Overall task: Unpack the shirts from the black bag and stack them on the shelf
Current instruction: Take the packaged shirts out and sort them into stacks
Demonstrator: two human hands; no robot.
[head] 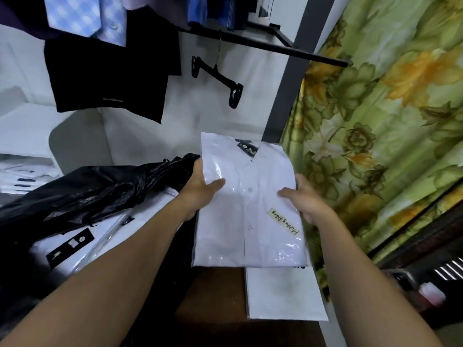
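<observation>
A white folded shirt in a clear plastic sleeve (pixel 250 204), with a handwritten label near its lower right, is held flat in the middle of the view. My left hand (pixel 200 189) grips its left edge and my right hand (pixel 303 201) grips its right edge. Under it lies another packed white shirt (pixel 283 294) on a brown shelf (pixel 213 294). The crumpled black bag (pixel 95 189) lies to the left, with more packed white shirts (pixel 82 246) showing under and in front of it.
Dark trousers (pixel 112 78) and blue shirts (pixel 87 16) hang above from a black rail (pixel 275 46), with an empty black hanger (pixel 218 76). A green floral curtain (pixel 375 108) fills the right side. More packed shirts (pixel 22 176) are stacked at far left.
</observation>
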